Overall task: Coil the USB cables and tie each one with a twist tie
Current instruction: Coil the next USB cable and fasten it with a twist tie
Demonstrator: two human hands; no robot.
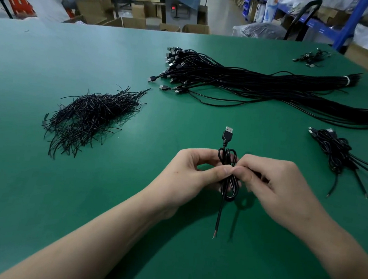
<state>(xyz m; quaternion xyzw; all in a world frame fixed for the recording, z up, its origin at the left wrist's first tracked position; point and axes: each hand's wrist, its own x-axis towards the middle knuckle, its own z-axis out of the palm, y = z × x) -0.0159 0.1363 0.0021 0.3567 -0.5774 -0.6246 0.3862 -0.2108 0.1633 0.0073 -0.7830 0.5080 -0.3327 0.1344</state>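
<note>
A coiled black USB cable (227, 136) is held upright over the green table (38, 192), its plug pointing away from me and its bare tail hanging down toward me. My left hand (188, 178) pinches the coil's middle from the left. My right hand (273, 184) pinches the same spot from the right, fingers closed at the coil's waist; any twist tie there is hidden by the fingertips. A heap of black twist ties (90, 117) lies to the left. Long bundles of uncoiled USB cables (262, 86) stretch across the far right.
A small pile of coiled, tied cables (339, 152) lies at the right. A few more cables (312, 57) sit at the far right corner. Beyond the table's far edge are cardboard boxes, another bench and blue shelving.
</note>
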